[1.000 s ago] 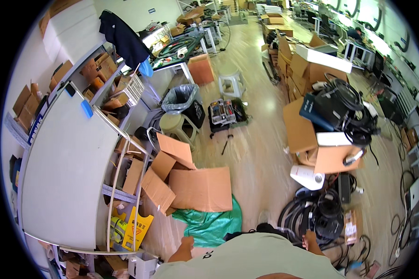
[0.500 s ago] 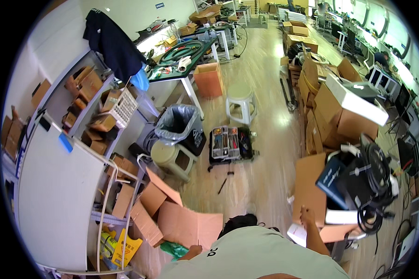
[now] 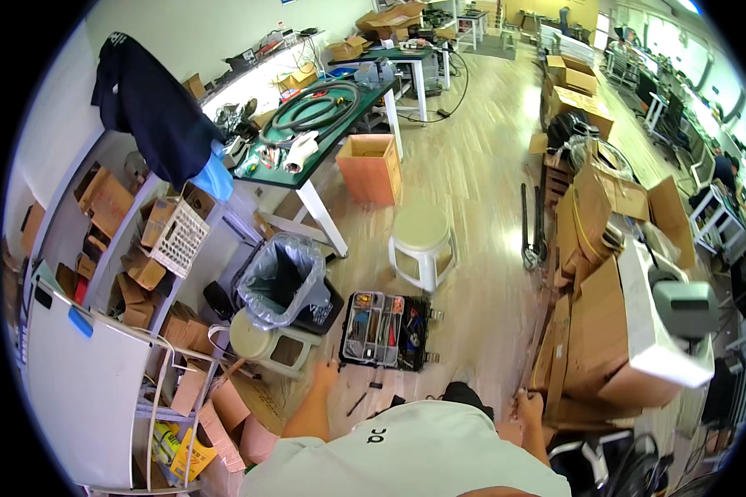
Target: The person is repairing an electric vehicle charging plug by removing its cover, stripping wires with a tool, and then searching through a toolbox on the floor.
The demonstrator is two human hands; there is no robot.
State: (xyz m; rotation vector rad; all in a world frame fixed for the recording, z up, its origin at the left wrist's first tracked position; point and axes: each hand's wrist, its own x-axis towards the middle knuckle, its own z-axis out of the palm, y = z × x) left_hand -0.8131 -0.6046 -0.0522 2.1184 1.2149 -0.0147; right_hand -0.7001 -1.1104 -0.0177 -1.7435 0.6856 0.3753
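Observation:
My left hand (image 3: pixel 327 374) is over the floor, just beside the near left corner of an open black tool case (image 3: pixel 404 365); its fingers are too small to read. The case holds divided trays of small parts and hand tools. A slim dark tool (image 3: pixel 356 404) lies on the floor near that hand. At the right, my right hand (image 3: pixel 529 406) has its fingers curled closed beside the near end of the cardboard boxes (image 3: pixel 588 331). What it grips, if anything, does not show. Both forearms reach forward from my grey shirt.
A beige stool (image 3: pixel 423 227) stands beyond the case, with a lined bin (image 3: pixel 283 286) and another stool (image 3: pixel 269 344) to its left. A green-topped table (image 3: pixel 323 157) holds coiled hose. Loose cardboard (image 3: pixel 224 431) lies at lower left. Long-handled tools (image 3: pixel 533 224) lie on the floor.
I have moved forward, so the tool case and stool appear nearer. My left hand has left the open carton and reached forward. My right hand is off the box flap it was on.

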